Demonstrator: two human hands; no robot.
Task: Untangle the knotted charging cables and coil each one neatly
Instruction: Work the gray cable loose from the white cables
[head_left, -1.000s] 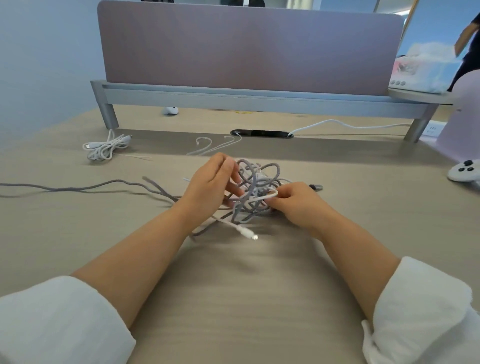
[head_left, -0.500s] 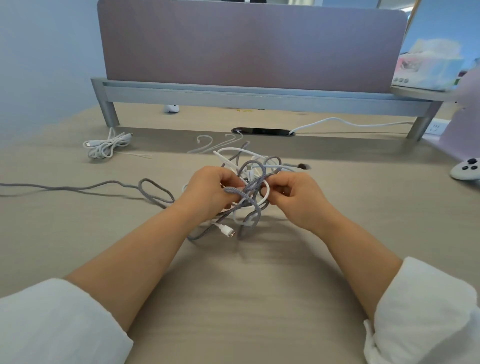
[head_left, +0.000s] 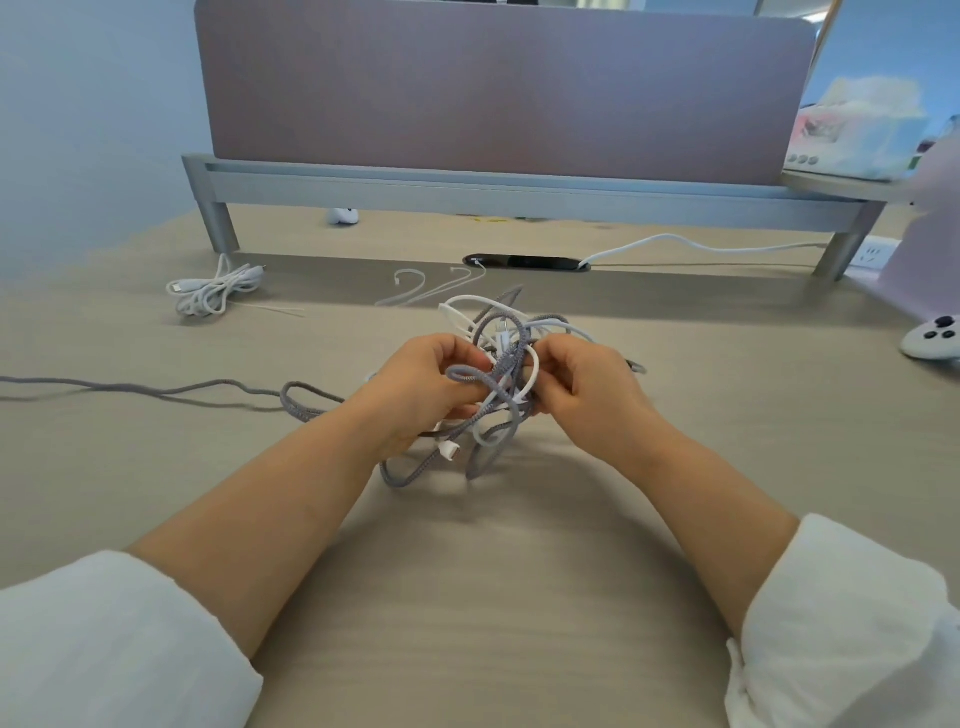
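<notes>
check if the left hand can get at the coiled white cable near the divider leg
Probably, once freed: the left hand grips the tangle. Nothing stands between it and the coiled white cable; only a grey strand lies flat there.

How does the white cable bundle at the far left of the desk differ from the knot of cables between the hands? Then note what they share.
The bundle lies untouched on the desk; the knot is gripped by the left hand and right hand. The bundle is all white; the knot mixes grey braided and white cables. The bundle is gathered compactly; the knot sprawls in loose loops. Both show a white plug.
</notes>
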